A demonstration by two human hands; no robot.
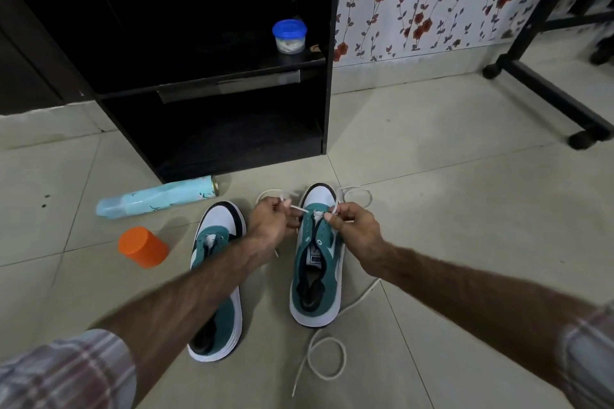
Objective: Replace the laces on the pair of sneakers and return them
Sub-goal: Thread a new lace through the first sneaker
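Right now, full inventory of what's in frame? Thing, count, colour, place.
sneakers: 2, teal, white and black, side by side on the floor; right sneaker, left sneaker
lace: 1, white, threaded at the right sneaker's lowest eyelets, one end looping on the floor beside it
spray can: 1, light blue, lying on the floor by the cabinet
orange jar: 1, on the floor left of the sneakers
blue-lidded tub: 1, clear, on the cabinet shelf
cabinet: 1, black, open-fronted
wheeled frame: 1, black, far right
left hand: pinches one lace end
right hand: pinches the other
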